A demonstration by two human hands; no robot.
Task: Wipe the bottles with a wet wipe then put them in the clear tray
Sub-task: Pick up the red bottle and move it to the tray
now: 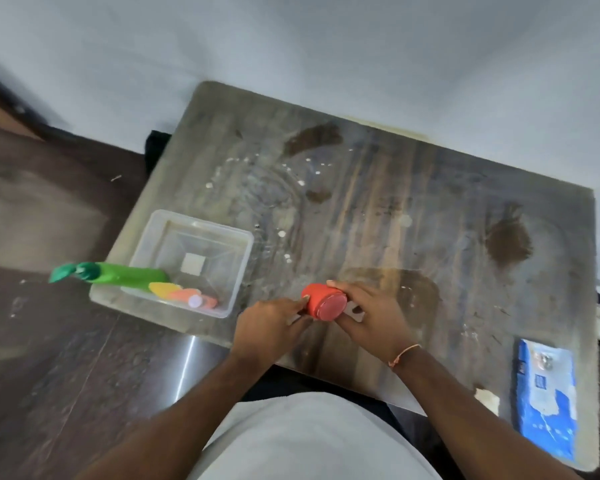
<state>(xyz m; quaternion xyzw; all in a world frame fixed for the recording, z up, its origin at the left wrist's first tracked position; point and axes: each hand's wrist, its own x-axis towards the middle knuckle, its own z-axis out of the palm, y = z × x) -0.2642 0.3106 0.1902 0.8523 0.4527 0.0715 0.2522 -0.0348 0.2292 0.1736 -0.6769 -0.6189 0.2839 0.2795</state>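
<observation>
Stained wooden table (378, 209) against grey wall; both hands (326, 317) grip an orange bottle (321, 301).

Bare forearms; orange thread bracelet (404, 355) on right wrist; white top (312, 441).
</observation>
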